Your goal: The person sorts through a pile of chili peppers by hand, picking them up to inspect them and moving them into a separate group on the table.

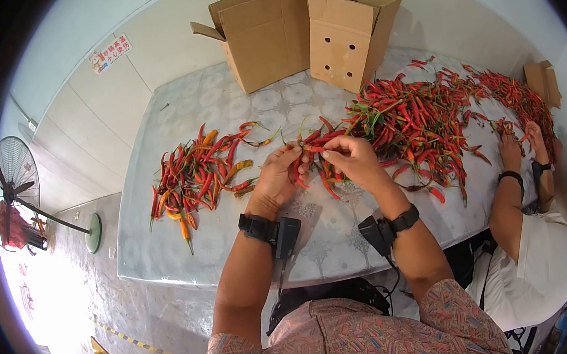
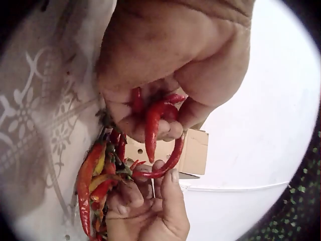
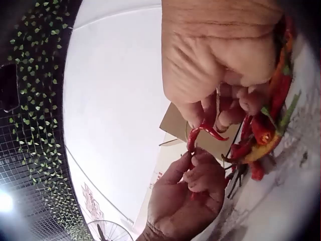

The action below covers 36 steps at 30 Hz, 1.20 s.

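Note:
My left hand and right hand meet over the table, between two heaps of chili peppers. A curved red chili pepper spans the gap between them. The thumb and fingers of my right hand pinch one end of it, and the left fingertips hold the other. More red chili peppers are gripped in the curled fingers of my left hand, partly hidden by the palm. Several loose chili peppers, red and yellowish with green stems, lie on the tabletop just under the right hand.
A smaller chili heap lies to the left, and a large one spreads to the right. Two open cardboard boxes stand at the back of the patterned tablecloth. Another person handles chilies at the right. A fan stands left.

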Tool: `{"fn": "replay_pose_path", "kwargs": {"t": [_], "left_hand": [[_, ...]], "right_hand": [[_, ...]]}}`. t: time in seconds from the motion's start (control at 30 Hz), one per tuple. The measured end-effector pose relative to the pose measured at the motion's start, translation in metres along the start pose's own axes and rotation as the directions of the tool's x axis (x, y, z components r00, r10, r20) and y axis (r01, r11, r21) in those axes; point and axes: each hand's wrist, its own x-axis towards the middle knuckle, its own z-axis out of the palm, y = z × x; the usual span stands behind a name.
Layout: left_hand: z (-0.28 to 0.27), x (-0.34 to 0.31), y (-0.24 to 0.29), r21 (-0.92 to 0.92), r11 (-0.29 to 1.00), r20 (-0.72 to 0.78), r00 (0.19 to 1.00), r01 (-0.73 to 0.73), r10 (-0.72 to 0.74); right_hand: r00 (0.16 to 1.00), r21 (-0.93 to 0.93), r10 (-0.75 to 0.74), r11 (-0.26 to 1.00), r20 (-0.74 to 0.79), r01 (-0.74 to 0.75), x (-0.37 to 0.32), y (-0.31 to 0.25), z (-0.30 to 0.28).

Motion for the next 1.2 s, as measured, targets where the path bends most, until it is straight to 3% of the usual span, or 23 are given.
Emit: {"fn": "replay_pose_path", "kwargs": {"t": [0.13, 0.17, 0.2, 0.23, 0.27, 0.3, 0.33, 0.37, 0.43, 0.53, 0.67, 0.77, 0.83, 0.87, 0.93, 0.97, 1.03, 1.13, 1.2], "left_hand": [[0.001, -0.002, 0.004, -0.041, 0.999, -0.103, 0.994, -0.03, 0.025], [0.001, -0.001, 0.004, -0.076, 0.992, -0.215, 0.973, -0.098, 0.08], [0.002, 0.0, 0.005, -0.102, 0.98, -0.326, 0.937, -0.169, 0.128], [0.0, 0.001, 0.005, -0.102, 0.98, -0.325, 0.937, -0.17, 0.128], [-0.004, 0.003, 0.005, -0.133, 0.952, -0.412, 0.889, -0.274, 0.198], [-0.009, 0.004, 0.005, -0.155, 0.913, -0.498, 0.828, -0.377, 0.258], [-0.013, 0.004, 0.008, -0.176, 0.897, -0.458, 0.84, -0.406, 0.291], [-0.015, 0.004, 0.007, -0.176, 0.897, -0.459, 0.84, -0.405, 0.289], [-0.016, 0.004, 0.007, -0.152, 0.917, -0.486, 0.836, -0.369, 0.256], [-0.007, 0.004, 0.006, -0.16, 0.943, -0.451, 0.872, -0.29, 0.192], [-0.002, 0.003, 0.005, -0.117, 0.964, -0.411, 0.895, -0.238, 0.171], [0.001, 0.0, 0.005, -0.029, 0.982, -0.362, 0.918, -0.187, 0.164], [0.003, 0.0, 0.005, -0.011, 0.989, -0.349, 0.927, -0.148, 0.135], [0.002, 0.0, 0.005, -0.012, 0.989, -0.349, 0.927, -0.149, 0.135], [0.002, 0.001, 0.005, 0.004, 0.993, -0.319, 0.941, -0.114, 0.11], [0.002, 0.001, 0.005, 0.004, 0.993, -0.32, 0.941, -0.116, 0.111], [0.003, 0.001, 0.004, -0.006, 0.992, -0.322, 0.939, -0.125, 0.117], [0.004, 0.0, 0.005, 0.018, 0.992, -0.31, 0.943, -0.124, 0.123], [0.003, 0.0, 0.004, 0.019, 0.993, -0.298, 0.947, -0.12, 0.12]], "right_hand": [[0.995, 0.016, 0.018, 1.0, -0.099, -0.017, 0.002, 0.003, -0.01], [0.995, 0.016, 0.018, 1.0, -0.098, -0.016, 0.004, 0.008, -0.011], [0.981, -0.119, -0.098, 0.99, -0.166, 0.078, 0.006, 0.017, -0.011], [0.951, -0.258, -0.219, 0.953, -0.217, 0.16, 0.007, 0.015, -0.01], [0.951, -0.258, -0.219, 0.953, -0.218, 0.16, 0.006, 0.013, -0.01], [0.971, -0.382, -0.181, 0.918, -0.158, 0.109, 0.003, 0.011, -0.01], [0.986, -0.501, -0.133, 0.863, -0.103, 0.064, 0.0, 0.005, -0.01], [0.986, -0.5, -0.131, 0.864, -0.103, 0.063, -0.002, 0.002, -0.009], [0.975, -0.577, -0.222, 0.792, 0.033, 0.2, -0.005, -0.003, -0.007], [0.962, -0.671, -0.227, 0.69, 0.154, 0.271, -0.009, -0.004, -0.005], [0.956, -0.693, -0.241, 0.661, 0.167, 0.288, -0.013, -0.009, -0.003], [0.978, -0.672, -0.18, 0.713, 0.104, 0.203, -0.005, 0.001, -0.004], [0.96, -0.501, -0.28, 0.834, -0.024, 0.231, 0.002, 0.013, -0.008], [0.96, -0.502, -0.28, 0.833, -0.023, 0.231, 0.002, 0.015, -0.01], [0.976, -0.437, -0.195, 0.889, -0.093, 0.136, 0.002, 0.011, -0.012], [0.976, -0.437, -0.195, 0.889, -0.091, 0.137, 0.0, 0.006, -0.011], [0.995, -0.61, -0.097, 0.791, -0.038, 0.054, -0.005, -0.004, -0.008], [0.992, -0.709, -0.125, 0.702, -0.026, 0.07, -0.008, -0.007, -0.006], [0.994, -0.699, -0.107, 0.709, 0.021, 0.091, -0.008, -0.009, -0.007]]}}
